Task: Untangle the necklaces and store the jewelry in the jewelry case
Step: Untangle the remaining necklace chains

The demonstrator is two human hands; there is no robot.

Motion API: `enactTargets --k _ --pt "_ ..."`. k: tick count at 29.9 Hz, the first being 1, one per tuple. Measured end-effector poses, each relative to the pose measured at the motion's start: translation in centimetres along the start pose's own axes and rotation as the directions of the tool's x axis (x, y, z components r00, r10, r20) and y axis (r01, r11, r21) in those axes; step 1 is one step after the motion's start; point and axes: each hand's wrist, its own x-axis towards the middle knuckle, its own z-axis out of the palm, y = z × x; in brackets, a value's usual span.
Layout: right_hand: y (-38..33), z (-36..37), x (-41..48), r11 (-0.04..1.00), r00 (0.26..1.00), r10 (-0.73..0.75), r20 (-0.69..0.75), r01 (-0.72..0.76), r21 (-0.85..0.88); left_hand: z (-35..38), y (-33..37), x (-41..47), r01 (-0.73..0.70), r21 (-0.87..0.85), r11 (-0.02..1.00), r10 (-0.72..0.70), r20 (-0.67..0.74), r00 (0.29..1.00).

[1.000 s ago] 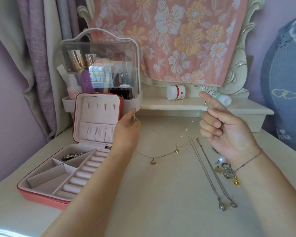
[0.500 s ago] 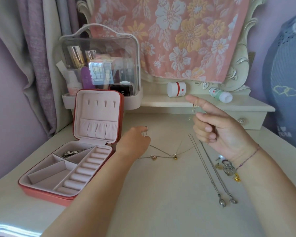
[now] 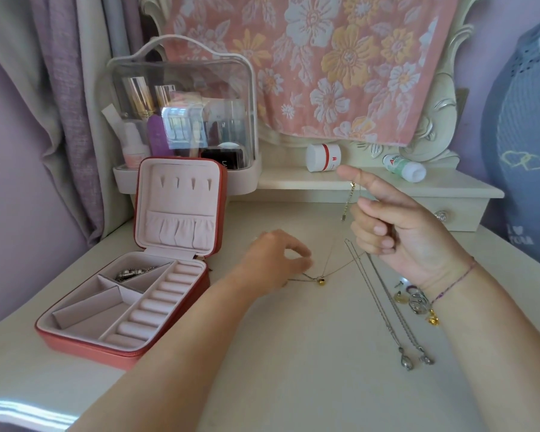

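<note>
A thin gold necklace [image 3: 331, 269] with a small gold pendant lies partly on the table and rises to my right hand [image 3: 396, 226]. That hand is raised, and the chain's clasp end hangs over its extended index finger. My left hand [image 3: 275, 260] is low on the table, pinching the chain's other end beside the pendant. Two silver necklaces [image 3: 387, 307] with drop pendants lie stretched out at the right. The red jewelry case [image 3: 131, 353] stands open at the left, with a silver piece in its back compartment.
Rings and small gold earrings [image 3: 415, 300] lie beside my right wrist. A clear cosmetics box [image 3: 181, 104] stands behind the case. A white jar [image 3: 323, 157] and a small bottle [image 3: 404, 168] lie on the raised shelf at the back.
My left hand has dropped from mid-air to the table with its end of the gold chain. My right hand has shifted left, and the pendants now lie bunched together.
</note>
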Motion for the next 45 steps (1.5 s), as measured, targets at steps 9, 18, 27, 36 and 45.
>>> enactTargets --k 9,18,27,36,45 --pt "-0.1 -0.2 0.0 0.998 1.0 -0.009 -0.018 0.01 0.062 1.1 0.2 0.0 -0.068 -0.075 0.995 0.077 0.135 0.988" --pt "0.9 -0.1 0.3 0.977 0.972 0.157 -0.176 -0.179 -0.117 0.0 0.9 0.0 -0.077 -0.457 0.886 0.075 -0.022 0.997" --pt "2.8 0.5 0.6 0.888 0.943 0.265 -0.2 -0.32 -0.33 -0.9 1.6 -0.4 -0.061 -0.71 0.701 0.081 -0.006 0.997" --pt "2.8 0.9 0.7 0.92 0.967 0.206 -0.152 -0.244 -0.307 -1.0 1.6 -0.4 -0.04 -0.727 0.685 0.075 0.015 0.997" --pt "2.7 0.5 0.6 0.889 0.912 0.294 -0.285 -0.371 -0.269 -1.2 1.6 -0.4 -0.004 -0.812 0.584 0.051 0.031 0.998"
